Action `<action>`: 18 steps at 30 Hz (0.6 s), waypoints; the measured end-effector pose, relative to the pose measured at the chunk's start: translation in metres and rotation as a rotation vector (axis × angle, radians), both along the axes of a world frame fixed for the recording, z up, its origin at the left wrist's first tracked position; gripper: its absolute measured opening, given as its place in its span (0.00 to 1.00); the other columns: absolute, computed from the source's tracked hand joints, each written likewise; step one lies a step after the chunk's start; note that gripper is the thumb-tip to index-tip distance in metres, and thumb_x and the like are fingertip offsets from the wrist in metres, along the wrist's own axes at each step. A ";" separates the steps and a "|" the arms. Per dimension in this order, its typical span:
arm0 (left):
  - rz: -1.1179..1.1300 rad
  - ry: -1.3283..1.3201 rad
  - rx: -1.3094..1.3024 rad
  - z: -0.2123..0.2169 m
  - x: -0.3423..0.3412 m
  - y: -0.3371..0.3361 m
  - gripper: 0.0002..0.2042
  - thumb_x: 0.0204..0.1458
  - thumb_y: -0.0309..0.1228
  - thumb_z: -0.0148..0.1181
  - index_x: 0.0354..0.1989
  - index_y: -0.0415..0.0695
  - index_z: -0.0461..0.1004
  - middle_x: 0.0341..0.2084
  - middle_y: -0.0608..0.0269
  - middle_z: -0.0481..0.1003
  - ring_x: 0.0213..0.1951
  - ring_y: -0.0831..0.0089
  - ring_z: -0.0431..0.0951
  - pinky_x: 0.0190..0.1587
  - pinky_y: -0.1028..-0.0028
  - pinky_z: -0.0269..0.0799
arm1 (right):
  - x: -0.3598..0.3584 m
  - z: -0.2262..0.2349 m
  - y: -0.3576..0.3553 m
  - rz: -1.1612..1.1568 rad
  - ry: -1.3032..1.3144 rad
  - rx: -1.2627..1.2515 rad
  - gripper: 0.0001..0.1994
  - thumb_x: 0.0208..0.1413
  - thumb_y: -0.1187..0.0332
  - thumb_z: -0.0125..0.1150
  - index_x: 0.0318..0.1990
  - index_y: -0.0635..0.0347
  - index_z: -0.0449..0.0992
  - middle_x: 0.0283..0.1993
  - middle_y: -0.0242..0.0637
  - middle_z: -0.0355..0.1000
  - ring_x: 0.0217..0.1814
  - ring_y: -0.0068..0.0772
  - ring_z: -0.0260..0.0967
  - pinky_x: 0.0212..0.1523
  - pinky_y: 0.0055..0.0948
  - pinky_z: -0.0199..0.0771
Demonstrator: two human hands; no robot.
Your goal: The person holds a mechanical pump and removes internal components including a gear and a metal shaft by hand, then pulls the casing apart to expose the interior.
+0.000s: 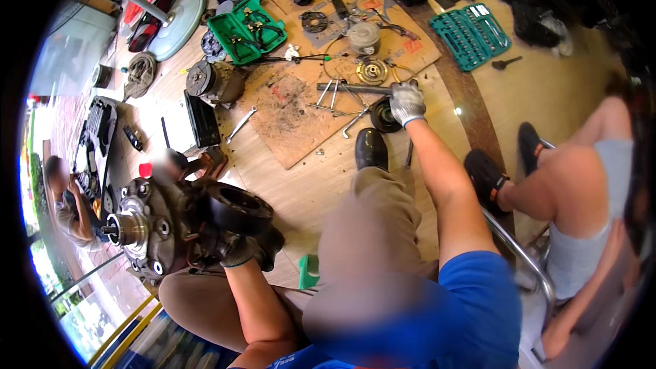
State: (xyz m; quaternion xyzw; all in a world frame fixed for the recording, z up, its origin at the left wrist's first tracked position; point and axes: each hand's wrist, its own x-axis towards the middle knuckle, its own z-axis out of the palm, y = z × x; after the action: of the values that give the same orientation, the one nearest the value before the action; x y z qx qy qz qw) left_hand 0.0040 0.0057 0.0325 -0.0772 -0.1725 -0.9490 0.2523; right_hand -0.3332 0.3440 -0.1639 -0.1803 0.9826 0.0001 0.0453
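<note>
On my left thigh rests a greasy metal compressor (174,236), its shaft end to the left and a dark round part on its right. My gloved left hand (236,249) grips its lower right side, fingers mostly hidden behind it. My right arm reaches forward to the floor. There my gloved right hand (408,101) looks closed on the right end of a long grey metal bar (352,88). A black pulley (385,116) lies just below that hand, by my shoe (372,149). Thin metal rods (333,99) lie near the bar.
Stained cardboard (287,133) carries a brass-coloured ring part (372,71) and a silver motor-like part (363,37). Around it are a wrench (241,125), a green case (247,31) and a teal socket set (471,35). A person (581,178) sits close at right; another (72,201) is at far left.
</note>
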 end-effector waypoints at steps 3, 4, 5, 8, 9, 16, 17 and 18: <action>0.044 -0.048 -0.079 0.013 -0.037 0.027 0.37 0.63 0.42 0.59 0.75 0.41 0.51 0.59 0.57 0.68 0.57 0.64 0.70 0.63 0.64 0.68 | -0.041 -0.021 -0.022 0.230 -0.144 0.203 0.14 0.59 0.69 0.52 0.48 0.52 0.81 0.52 0.41 0.80 0.56 0.47 0.77 0.54 0.48 0.76; 0.054 -0.081 -0.020 0.012 -0.036 0.027 0.36 0.63 0.41 0.60 0.75 0.40 0.51 0.58 0.57 0.68 0.55 0.65 0.71 0.61 0.65 0.69 | -0.039 -0.025 -0.041 0.199 -0.182 0.241 0.14 0.60 0.68 0.52 0.48 0.53 0.82 0.51 0.44 0.80 0.53 0.48 0.78 0.52 0.48 0.77; -0.025 -0.057 0.149 0.012 -0.039 0.030 0.34 0.62 0.39 0.62 0.71 0.40 0.54 0.56 0.57 0.69 0.53 0.66 0.72 0.59 0.66 0.71 | -0.040 -0.023 -0.055 0.162 -0.216 0.289 0.14 0.60 0.68 0.52 0.48 0.53 0.82 0.51 0.46 0.80 0.50 0.49 0.79 0.50 0.47 0.79; -0.111 -0.167 0.232 0.028 -0.057 0.046 0.25 0.61 0.36 0.63 0.64 0.44 0.65 0.53 0.59 0.71 0.51 0.67 0.75 0.56 0.68 0.73 | -0.047 -0.010 -0.060 0.085 -0.303 0.147 0.13 0.61 0.65 0.53 0.48 0.56 0.81 0.47 0.49 0.80 0.46 0.49 0.81 0.46 0.47 0.80; -0.089 -0.236 0.122 0.032 -0.062 0.050 0.23 0.62 0.37 0.62 0.63 0.46 0.67 0.53 0.60 0.71 0.51 0.67 0.75 0.55 0.67 0.73 | -0.048 -0.012 -0.052 0.138 -0.262 0.146 0.13 0.61 0.65 0.53 0.47 0.56 0.80 0.46 0.49 0.80 0.47 0.50 0.81 0.46 0.47 0.80; -0.049 -0.252 0.313 -0.016 -0.050 0.043 0.22 0.64 0.39 0.58 0.65 0.48 0.67 0.53 0.62 0.72 0.51 0.68 0.74 0.55 0.68 0.72 | -0.055 -0.027 -0.034 0.317 -0.062 0.133 0.12 0.62 0.69 0.50 0.47 0.55 0.79 0.43 0.46 0.79 0.45 0.49 0.80 0.45 0.48 0.80; -0.037 -0.256 0.302 -0.017 -0.051 0.042 0.22 0.65 0.39 0.58 0.65 0.49 0.67 0.53 0.62 0.72 0.51 0.69 0.74 0.56 0.68 0.71 | -0.059 -0.027 -0.028 0.302 -0.060 0.147 0.12 0.63 0.69 0.49 0.47 0.56 0.79 0.44 0.47 0.79 0.46 0.49 0.80 0.46 0.48 0.80; -0.027 -0.260 0.292 -0.018 -0.051 0.041 0.22 0.65 0.40 0.57 0.66 0.49 0.67 0.53 0.63 0.72 0.51 0.69 0.74 0.56 0.69 0.71 | -0.061 -0.028 -0.025 0.287 -0.059 0.161 0.12 0.63 0.69 0.49 0.47 0.56 0.79 0.45 0.48 0.78 0.47 0.49 0.80 0.46 0.48 0.80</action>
State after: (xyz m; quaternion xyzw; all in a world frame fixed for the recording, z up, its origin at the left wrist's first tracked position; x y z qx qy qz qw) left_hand -0.0474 0.0463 0.0144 0.0810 -0.0632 -0.9692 0.2238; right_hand -0.3943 0.3189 -0.1917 -0.3143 0.9418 0.0800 0.0880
